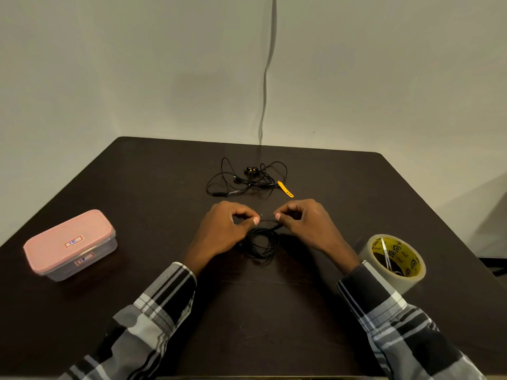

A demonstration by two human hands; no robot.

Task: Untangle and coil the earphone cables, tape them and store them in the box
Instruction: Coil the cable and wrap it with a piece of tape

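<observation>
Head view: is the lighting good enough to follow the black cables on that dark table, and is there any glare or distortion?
Head view: dim, warm light; the coiled cable between the left hand and right hand barely stands out from the dark table; the tangled cable reads slightly better. No strong glare. Wide-angle bending shows at the table edges.

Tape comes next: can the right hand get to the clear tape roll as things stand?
Probably yes, once freed. The right hand pinches the coiled black earphone cable; the clear tape roll stands just outside its wrist, with bare dark table between.
</observation>
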